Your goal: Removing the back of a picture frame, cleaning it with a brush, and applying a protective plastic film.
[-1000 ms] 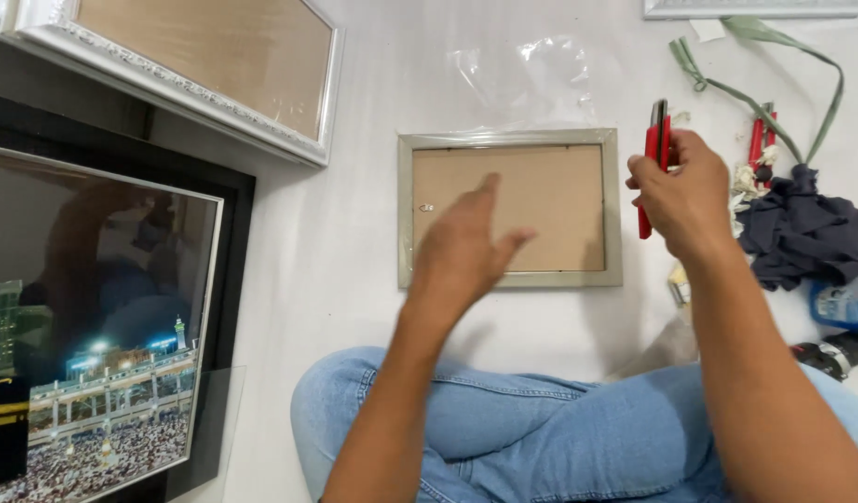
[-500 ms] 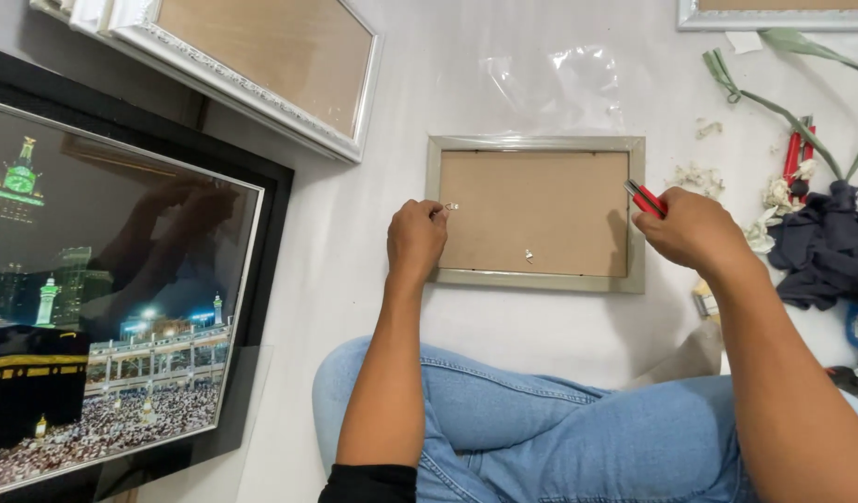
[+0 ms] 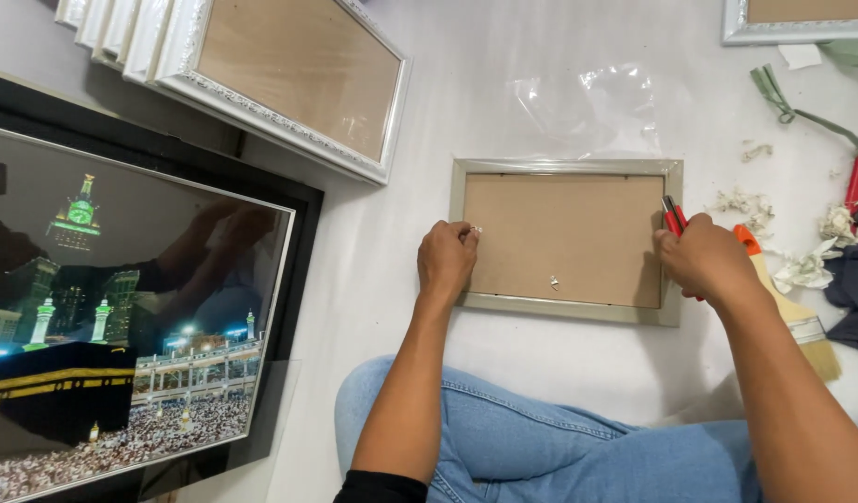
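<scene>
A small silver picture frame (image 3: 567,315) lies face down on the white floor, its brown backing board up, a small metal hanger near the lower middle. My left hand (image 3: 447,257) rests curled on the frame's left edge, pinching a small metal piece. My right hand (image 3: 704,259) grips red-handled pliers (image 3: 672,217) at the frame's right edge, tips against the board.
A large black-framed city night photo (image 3: 122,335) lies at left. Several white ornate frames (image 3: 289,84) are stacked at top left. Clear plastic wrap (image 3: 587,102) lies above the small frame. A paintbrush (image 3: 797,317), paper scraps, a green strap and dark cloth sit at right. My jeans-clad leg (image 3: 550,447) is below.
Both hands came down onto the small frame. The left hand went from raised and open to curled on the left edge; the right hand brought the pliers to the right edge.
</scene>
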